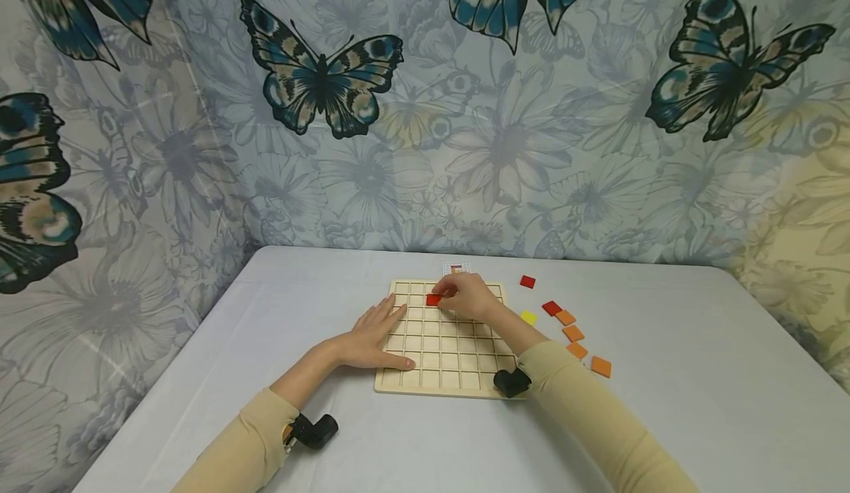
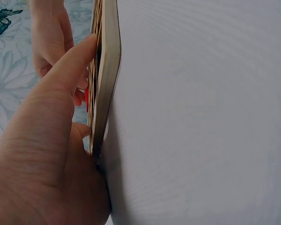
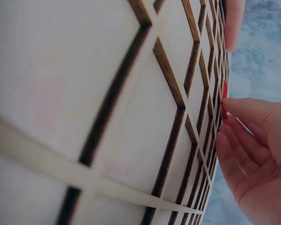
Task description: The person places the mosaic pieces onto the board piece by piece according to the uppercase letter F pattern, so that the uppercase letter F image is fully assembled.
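A wooden grid board (image 1: 440, 344) lies on the table, its square cells divided by raised strips. Near its far edge is a red square tile (image 1: 433, 300), and my right hand (image 1: 467, 296) pinches it between thumb and fingertips, low over the cells. The right wrist view shows the same red tile (image 3: 224, 100) edge-on at the board's surface. My left hand (image 1: 375, 336) rests with spread fingers on the board's left side, the thumb (image 2: 61, 77) lying over the near left part.
Right of the board lie two red tiles (image 1: 527, 281), a yellow tile (image 1: 528, 318) partly behind the right arm, and several orange tiles (image 1: 600, 367). A small printed card (image 1: 456, 267) sits behind the board's far edge. The white tabletop (image 1: 697, 375) meets butterfly-patterned cloth behind.
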### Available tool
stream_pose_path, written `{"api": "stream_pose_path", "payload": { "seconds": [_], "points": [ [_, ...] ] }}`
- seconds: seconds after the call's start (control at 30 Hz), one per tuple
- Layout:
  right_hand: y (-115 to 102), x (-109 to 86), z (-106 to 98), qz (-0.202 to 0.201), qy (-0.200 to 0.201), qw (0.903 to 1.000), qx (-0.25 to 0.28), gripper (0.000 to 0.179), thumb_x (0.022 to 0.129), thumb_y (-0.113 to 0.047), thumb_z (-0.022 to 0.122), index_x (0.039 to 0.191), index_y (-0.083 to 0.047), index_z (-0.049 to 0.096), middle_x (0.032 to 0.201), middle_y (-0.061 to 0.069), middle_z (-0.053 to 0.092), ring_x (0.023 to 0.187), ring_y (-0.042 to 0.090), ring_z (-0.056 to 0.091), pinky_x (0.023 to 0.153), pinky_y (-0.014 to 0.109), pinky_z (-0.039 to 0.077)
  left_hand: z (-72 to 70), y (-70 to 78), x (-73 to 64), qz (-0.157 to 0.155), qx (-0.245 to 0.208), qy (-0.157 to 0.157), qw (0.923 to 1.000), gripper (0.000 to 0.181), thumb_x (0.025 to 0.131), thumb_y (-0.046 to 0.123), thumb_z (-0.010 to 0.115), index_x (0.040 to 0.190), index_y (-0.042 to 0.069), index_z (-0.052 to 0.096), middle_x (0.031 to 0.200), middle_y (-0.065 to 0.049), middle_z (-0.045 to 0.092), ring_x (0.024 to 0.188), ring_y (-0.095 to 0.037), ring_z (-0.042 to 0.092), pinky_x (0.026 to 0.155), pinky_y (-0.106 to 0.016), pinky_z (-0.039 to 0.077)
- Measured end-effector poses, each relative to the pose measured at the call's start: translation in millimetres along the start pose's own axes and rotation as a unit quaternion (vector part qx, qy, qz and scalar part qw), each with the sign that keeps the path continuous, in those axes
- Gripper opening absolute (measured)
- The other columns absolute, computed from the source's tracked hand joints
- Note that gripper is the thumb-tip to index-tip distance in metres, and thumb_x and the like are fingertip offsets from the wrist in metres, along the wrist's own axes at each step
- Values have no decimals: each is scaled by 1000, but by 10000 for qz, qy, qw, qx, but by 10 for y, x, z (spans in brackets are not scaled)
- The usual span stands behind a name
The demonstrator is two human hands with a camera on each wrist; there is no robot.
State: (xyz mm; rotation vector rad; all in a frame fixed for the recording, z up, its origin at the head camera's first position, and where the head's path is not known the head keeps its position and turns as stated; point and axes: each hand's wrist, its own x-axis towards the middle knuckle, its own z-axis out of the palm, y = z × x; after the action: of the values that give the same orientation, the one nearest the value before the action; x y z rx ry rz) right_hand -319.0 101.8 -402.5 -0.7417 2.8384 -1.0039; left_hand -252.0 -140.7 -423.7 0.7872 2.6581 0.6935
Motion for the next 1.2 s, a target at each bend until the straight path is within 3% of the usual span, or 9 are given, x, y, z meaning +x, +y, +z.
{"api": "stream_pose_path", "payload": {
  "seconds": [0.53, 0.7, 0.87, 1.2],
  "points": [
    [14, -78, -32, 56, -33, 9996, 270, 23, 94, -10, 60, 113, -6, 72, 108, 7, 71, 106, 28, 63, 91, 45, 50, -4, 2, -8, 7, -65, 9, 10000, 108, 83, 62, 65, 158, 9, 8, 162, -16, -11, 148, -30, -9, 117, -52, -1],
    [113, -121, -115, 244, 320, 9984, 397, 20, 97, -13, 58, 110, -7, 73, 108, 7, 71, 105, 29, 63, 86, 45, 51, 5, -8, 3, 33, 7, 25, 10000, 108, 83, 62, 65, 157, 8, 9, 161, -17, -11, 148, -31, -8, 117, -51, -1],
    [253, -189, -272, 731, 680, 9940, 441, 20, 98, -14, 57, 107, -8, 73, 104, 8, 71, 98, 28, 63, 80, 43, 50, 5, -2, -1, 32, 14, 19, 10000, 107, 83, 61, 66, 158, 9, 9, 162, -16, -11, 148, -29, -9, 118, -49, -2],
    [625, -317, -524, 1679, 1186, 9783, 250, 24, 94, -9, 53, 109, -3, 72, 109, 18, 67, 100, 35, 59, 84, 46, 49, 0, 5, -8, 40, 42, 21, 10000, 106, 83, 61, 66, 157, 8, 10, 162, -17, -9, 148, -31, -8, 118, -49, 0]
  ]
}}
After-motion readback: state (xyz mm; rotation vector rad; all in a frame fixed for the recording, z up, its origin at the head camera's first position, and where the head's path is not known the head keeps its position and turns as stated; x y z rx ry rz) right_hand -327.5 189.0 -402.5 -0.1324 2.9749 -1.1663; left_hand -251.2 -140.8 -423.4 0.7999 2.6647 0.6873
